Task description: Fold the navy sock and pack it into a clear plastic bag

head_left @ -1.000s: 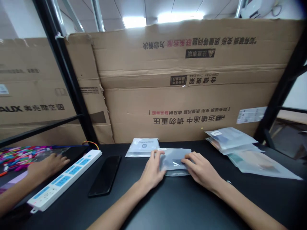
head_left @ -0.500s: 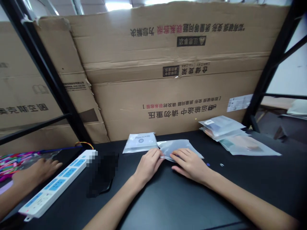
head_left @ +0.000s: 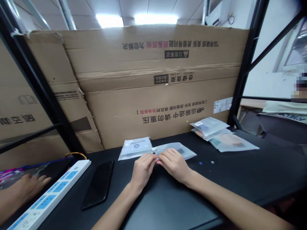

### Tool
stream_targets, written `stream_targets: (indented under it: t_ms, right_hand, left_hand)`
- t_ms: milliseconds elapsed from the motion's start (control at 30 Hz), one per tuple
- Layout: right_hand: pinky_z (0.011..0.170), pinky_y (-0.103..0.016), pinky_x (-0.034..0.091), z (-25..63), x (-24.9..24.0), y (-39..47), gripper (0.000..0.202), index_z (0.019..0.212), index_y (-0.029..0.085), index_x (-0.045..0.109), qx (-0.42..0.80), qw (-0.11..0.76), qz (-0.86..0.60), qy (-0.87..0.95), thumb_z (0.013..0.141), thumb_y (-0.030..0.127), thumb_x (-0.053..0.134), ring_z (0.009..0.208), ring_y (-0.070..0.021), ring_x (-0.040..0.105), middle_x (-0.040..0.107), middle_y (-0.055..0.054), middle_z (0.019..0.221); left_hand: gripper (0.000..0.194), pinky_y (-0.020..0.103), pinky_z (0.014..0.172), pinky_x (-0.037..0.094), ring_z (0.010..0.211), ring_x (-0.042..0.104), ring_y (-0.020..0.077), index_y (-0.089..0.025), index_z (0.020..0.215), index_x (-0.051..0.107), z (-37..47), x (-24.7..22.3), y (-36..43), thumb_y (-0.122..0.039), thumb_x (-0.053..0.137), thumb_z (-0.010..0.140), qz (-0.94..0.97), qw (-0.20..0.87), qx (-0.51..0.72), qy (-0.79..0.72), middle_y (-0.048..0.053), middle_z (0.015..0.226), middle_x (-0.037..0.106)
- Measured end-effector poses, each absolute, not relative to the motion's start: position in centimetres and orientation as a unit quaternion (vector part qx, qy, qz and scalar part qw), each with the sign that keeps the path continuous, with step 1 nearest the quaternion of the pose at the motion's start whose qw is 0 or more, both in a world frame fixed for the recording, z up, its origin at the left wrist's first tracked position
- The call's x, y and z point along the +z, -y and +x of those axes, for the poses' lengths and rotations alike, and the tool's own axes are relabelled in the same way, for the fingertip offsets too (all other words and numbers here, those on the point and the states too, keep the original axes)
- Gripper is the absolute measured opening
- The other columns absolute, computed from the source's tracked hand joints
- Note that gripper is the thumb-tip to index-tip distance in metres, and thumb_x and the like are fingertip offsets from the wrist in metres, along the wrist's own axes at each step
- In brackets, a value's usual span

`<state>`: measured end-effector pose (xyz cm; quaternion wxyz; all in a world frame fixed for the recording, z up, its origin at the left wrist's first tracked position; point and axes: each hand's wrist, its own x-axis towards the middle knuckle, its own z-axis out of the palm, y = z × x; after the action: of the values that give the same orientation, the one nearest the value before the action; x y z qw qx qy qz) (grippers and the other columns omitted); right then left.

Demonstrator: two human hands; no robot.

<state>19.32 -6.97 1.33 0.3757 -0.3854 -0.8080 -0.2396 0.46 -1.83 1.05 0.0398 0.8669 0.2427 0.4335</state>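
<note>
A frosted plastic bag [head_left: 188, 152] lies flat on the black table with a darker item showing faintly inside. At the near left corner of this bag, my left hand [head_left: 143, 169] is closed in a pinch on its edge. My right hand [head_left: 174, 164] pinches the same edge, its fingertips meeting those of the left. The fingers partly cover the pinched edge. Just left of that bag rests another frosted bag [head_left: 136, 147] with printed lettering and a round logo.
Several frosted bags [head_left: 211, 126] are piled at the back right before a cardboard sheet [head_left: 148, 95]. To the left lie a black phone [head_left: 98, 185] and a white power strip [head_left: 51, 195]. Another person's hand [head_left: 31, 187] is at the far left. Small scraps [head_left: 200, 163] dot the table.
My right hand has shifted left along the bag's edge to meet my left hand, its spread fingers now drawn into a pinch. The camera view has tilted upward and turned right.
</note>
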Motion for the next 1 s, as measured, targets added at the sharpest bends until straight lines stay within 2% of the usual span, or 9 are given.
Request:
stream_targets:
  t_ms: [333,467,567,633,700,767,833,900,1000]
  right_hand:
    - [0.077,-0.033,0.040,19.5,1.2,6.5,0.019,0.093,0.017,0.060,-0.203,0.389,-0.396,0.806,0.100,0.019,0.043,0.080,-0.0193,0.053,0.065,-0.007,0.086]
    - [0.074,-0.034,0.040,22.6,0.8,6.8,0.018,0.093,0.017,0.059,-0.213,0.380,-0.429,0.792,0.099,0.017,0.043,0.079,-0.0200,0.052,0.064,-0.007,0.085]
    - [0.074,-0.035,0.042,26.9,0.7,7.9,0.016,0.095,0.016,0.059,-0.228,0.360,-0.452,0.784,0.098,0.016,0.043,0.081,-0.0207,0.053,0.064,-0.008,0.087]
    - [0.077,-0.036,0.044,29.3,1.0,8.9,0.016,0.095,0.016,0.059,-0.237,0.344,-0.462,0.782,0.097,0.015,0.043,0.082,-0.0211,0.055,0.064,-0.008,0.087]
    - [0.087,-0.042,0.046,30.4,1.4,9.8,0.014,0.099,0.017,0.060,-0.245,0.328,-0.471,0.782,0.095,0.016,0.046,0.092,-0.0233,0.058,0.065,-0.010,0.096]
    - [0.101,-0.053,0.041,29.7,1.6,10.3,0.026,0.117,0.017,0.059,-0.252,0.296,-0.478,0.788,0.092,0.021,0.053,0.112,-0.0290,0.055,0.062,-0.015,0.119]
    - [0.109,-0.061,0.033,27.8,1.7,10.2,0.051,0.137,0.018,0.049,-0.250,0.240,-0.480,0.806,0.087,0.027,0.059,0.130,-0.0345,0.045,0.048,-0.018,0.142]
    - [0.108,-0.058,0.038,26.1,1.6,9.6,0.057,0.142,0.020,0.046,-0.229,0.184,-0.473,0.831,0.086,0.020,0.056,0.134,-0.0334,0.044,0.046,-0.016,0.146]
    - [0.104,-0.045,0.048,26.6,2.7,9.2,0.061,0.135,0.019,0.054,-0.194,0.151,-0.455,0.856,0.078,0.001,0.046,0.127,-0.0261,0.054,0.059,-0.012,0.136]
  left_hand:
    - [0.016,0.030,0.078,0.048,0.083,0.064,0.0177,-0.022,0.089,0.066,0.9,1.5,2.0,-0.024,0.052,0.096,0.867,0.083,0.421,-0.253,0.002,0.086,0.071]
    - [0.019,0.029,0.078,0.048,0.083,0.063,0.0177,-0.021,0.085,0.064,0.2,2.0,1.1,-0.028,0.051,0.096,0.826,0.125,0.475,-0.275,0.003,0.087,0.070]
    - [0.019,0.026,0.071,0.046,0.081,0.063,0.0168,-0.020,0.080,0.061,-0.5,2.3,0.5,-0.028,0.052,0.095,0.780,0.149,0.519,-0.315,0.003,0.086,0.069]
    - [0.019,0.024,0.068,0.045,0.079,0.061,0.0161,-0.020,0.080,0.060,-0.5,2.3,0.5,-0.028,0.052,0.095,0.774,0.165,0.519,-0.323,0.002,0.085,0.067]
    - [0.019,0.024,0.069,0.044,0.076,0.059,0.0154,-0.020,0.080,0.059,-0.1,2.2,0.9,-0.026,0.051,0.095,0.783,0.180,0.507,-0.312,0.002,0.083,0.066]
    - [0.019,0.025,0.071,0.044,0.075,0.058,0.0150,-0.019,0.081,0.058,0.5,2.1,1.7,-0.025,0.049,0.096,0.799,0.197,0.494,-0.280,0.002,0.083,0.064]
    - [0.018,0.026,0.074,0.044,0.077,0.058,0.0152,-0.019,0.082,0.058,1.0,2.1,2.8,-0.024,0.049,0.096,0.829,0.217,0.463,-0.225,0.003,0.084,0.064]
    - [0.017,0.026,0.076,0.045,0.080,0.059,0.0153,-0.019,0.082,0.058,1.3,2.2,3.8,-0.024,0.049,0.096,0.861,0.241,0.413,-0.171,0.003,0.085,0.064]
    - [0.012,0.024,0.072,0.046,0.076,0.060,0.0141,-0.019,0.087,0.059,1.2,2.4,4.7,-0.028,0.055,0.093,0.882,0.268,0.354,-0.160,0.003,0.085,0.063]
